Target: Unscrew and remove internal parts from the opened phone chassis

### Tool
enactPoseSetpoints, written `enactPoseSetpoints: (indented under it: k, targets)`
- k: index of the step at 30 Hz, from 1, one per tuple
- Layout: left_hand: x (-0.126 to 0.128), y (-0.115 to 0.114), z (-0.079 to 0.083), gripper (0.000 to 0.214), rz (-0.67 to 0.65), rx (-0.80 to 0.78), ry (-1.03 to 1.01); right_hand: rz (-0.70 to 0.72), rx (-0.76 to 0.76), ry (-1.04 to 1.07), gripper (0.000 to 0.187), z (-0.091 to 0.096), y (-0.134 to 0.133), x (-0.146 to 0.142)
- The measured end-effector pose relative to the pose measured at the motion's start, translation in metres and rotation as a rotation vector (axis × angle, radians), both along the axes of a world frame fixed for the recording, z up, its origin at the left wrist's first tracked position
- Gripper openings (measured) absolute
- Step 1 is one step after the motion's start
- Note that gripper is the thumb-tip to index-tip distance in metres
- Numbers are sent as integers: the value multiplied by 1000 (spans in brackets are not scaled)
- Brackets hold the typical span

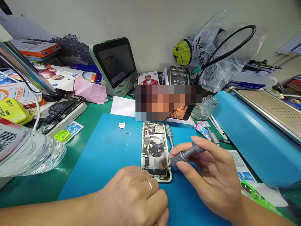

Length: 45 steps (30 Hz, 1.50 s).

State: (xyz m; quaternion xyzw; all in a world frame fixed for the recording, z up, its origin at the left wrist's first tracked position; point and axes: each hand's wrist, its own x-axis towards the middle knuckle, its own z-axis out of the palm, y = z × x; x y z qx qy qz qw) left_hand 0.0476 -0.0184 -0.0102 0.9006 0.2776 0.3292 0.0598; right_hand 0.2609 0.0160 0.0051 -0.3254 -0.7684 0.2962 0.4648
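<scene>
An opened phone (151, 163) with a pale green frame and bare inner parts lies face up on a blue mat (103, 160). My right hand (216, 175) grips a grey screwdriver (185, 154) between thumb and fingers. Its thin tip reaches the lower right part of the phone, by a dark component. My left hand (134, 197), a ring on one finger, is curled closed at the phone's bottom left edge; whatever its fingers hold is hidden. Another grey screwdriver (169, 133) lies along the phone's right side. A small metal part (121, 125) and several tiny screws rest left of the phone.
A water bottle (28, 153) stands at the left. Behind the mat are a smart display (116, 66) and a glass jar (205, 106). At right sit a large blue machine (249, 147) and a green cutter knife (258, 196). A phone housing (62, 110) lies at left.
</scene>
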Motion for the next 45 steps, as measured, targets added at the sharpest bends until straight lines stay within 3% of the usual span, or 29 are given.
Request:
enactPoseSetpoints:
  k: [10, 31, 45]
  targets:
    - [3, 3, -1, 26, 5, 45, -10, 92, 14, 2, 70, 2, -1, 2]
    - [2, 2, -2, 26, -9, 8, 2, -27, -24, -5, 62, 1, 0, -1]
    - [2, 2, -1, 25, -9, -28, 10, 68, -5, 4, 71, 0, 0, 1]
